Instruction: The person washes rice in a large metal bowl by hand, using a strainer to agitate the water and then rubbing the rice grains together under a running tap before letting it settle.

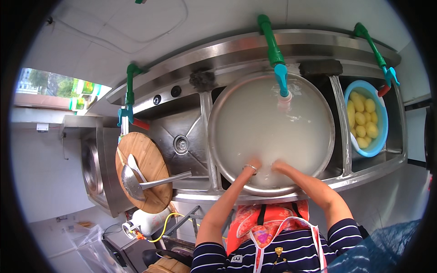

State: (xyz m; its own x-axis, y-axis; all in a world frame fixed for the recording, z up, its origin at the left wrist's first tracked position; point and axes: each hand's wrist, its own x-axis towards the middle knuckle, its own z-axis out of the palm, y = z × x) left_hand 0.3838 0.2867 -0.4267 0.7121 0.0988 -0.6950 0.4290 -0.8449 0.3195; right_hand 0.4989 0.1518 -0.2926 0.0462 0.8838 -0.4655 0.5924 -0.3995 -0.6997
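Cloudy water (264, 118) sits inside the steel basin (212, 123) | left hand (254, 164) and right hand (278, 164) in together, just inside the basin's near rim | grips underwater, can't tell wide or holding | danger: a hard stir could slop water over that rim!

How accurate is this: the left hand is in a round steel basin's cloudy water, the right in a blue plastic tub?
Wrong about the right hand: the head view shows it in water in the steel basin, beside the left hand, not the tub.
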